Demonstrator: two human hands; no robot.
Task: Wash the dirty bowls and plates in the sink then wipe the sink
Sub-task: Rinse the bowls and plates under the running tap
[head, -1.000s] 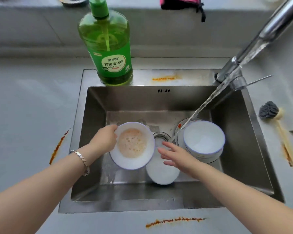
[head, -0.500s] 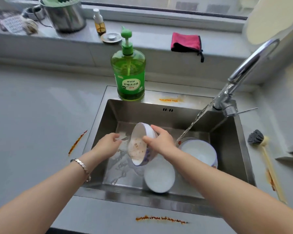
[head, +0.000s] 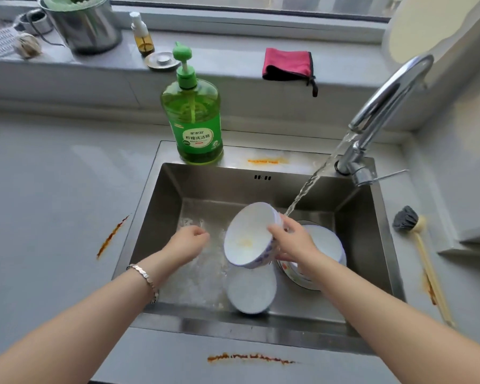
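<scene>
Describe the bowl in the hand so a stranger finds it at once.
Look in the steel sink, just left of the water stream. The right hand holds the bowl tilted above the other dishes. Only it is lifted, with yellow residue inside.

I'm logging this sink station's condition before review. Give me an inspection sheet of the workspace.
Surface: counter bears orange stains.
Job's things: tilted bowl with residue; another bowl and stacked dishes in sink.
Clutter: soap bottle, brush, pink cloth, pot.
Grippers: right hand holds the tilted bowl; left hand is loosely curled, holding nothing.
Cables: nothing seen.
Surroundings: faucet running; windowsill behind.
</scene>
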